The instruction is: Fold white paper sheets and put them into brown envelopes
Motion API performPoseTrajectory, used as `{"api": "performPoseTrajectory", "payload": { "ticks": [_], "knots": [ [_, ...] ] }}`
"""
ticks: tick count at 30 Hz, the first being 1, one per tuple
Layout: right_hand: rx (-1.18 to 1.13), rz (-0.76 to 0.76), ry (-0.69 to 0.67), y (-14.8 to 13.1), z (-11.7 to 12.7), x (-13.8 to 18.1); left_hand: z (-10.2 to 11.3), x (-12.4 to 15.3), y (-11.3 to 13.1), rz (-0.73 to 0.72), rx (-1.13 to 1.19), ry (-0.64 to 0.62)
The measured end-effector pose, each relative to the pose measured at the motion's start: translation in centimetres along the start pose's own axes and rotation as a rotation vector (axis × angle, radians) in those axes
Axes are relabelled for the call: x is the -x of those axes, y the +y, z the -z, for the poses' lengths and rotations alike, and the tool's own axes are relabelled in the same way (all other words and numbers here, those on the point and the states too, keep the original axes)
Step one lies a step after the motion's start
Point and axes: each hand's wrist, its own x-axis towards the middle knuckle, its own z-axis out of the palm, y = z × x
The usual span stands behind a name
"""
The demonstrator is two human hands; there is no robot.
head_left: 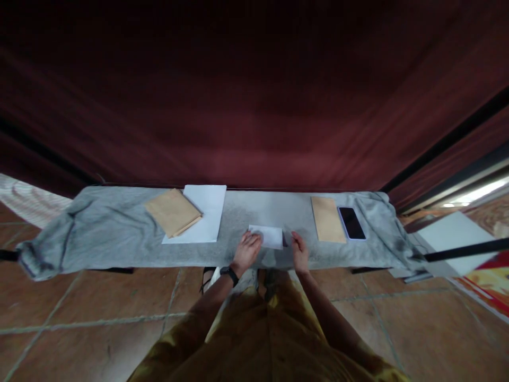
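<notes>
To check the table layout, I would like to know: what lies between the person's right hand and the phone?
The brown paper, flat on the grey cloth, lies between the right hand and the phone; the head view shows this.

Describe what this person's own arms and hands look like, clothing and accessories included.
Both the left hand and right hand are ungloved, with bare forearms. A black wristband, possibly a watch, circles the left wrist; none shows on the right. The mustard-yellow sleeves stop short of the wrists. No markings are discernible on them.
</notes>
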Motion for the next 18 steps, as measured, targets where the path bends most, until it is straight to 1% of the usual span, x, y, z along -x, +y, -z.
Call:
{"api": "performPoseTrajectory", "payload": {
  "ticks": [2, 5, 8, 10, 12, 14, 18],
  "knots": [
    [0.003, 0.012, -0.033, -0.4, -0.1, 0.1, -1.3, 1.1, 0.0, 0.01, -0.019, -0.028],
    [0.042, 0.091, -0.134, -1.6, -0.8, 0.3, -2.1, 1.5, 0.2, 0.014, -0.046, -0.046],
    [0.263, 0.25, -0.283, -3.1, -1.7, 0.7, -2.3, 1.5, 0.7, -0.011, -0.038, -0.047],
    [0.439, 0.318, -0.342, -3.7, -2.1, 1.2, -2.3, 1.7, 1.1, 0.001, -0.017, -0.041],
    [0.544, 0.34, -0.359, -4.0, -2.2, 1.7, -2.3, 1.9, 1.5, 0.053, 0.01, -0.03],
    [0.583, 0.353, -0.35, -3.9, -2.2, 2.1, -2.3, 1.9, 2.0, 0.106, 0.041, -0.016],
    [0.607, 0.378, -0.324, -3.6, -2.3, 2.7, -2.8, 0.4, 3.5, 0.155, 0.056, 0.01]
  ]
}}
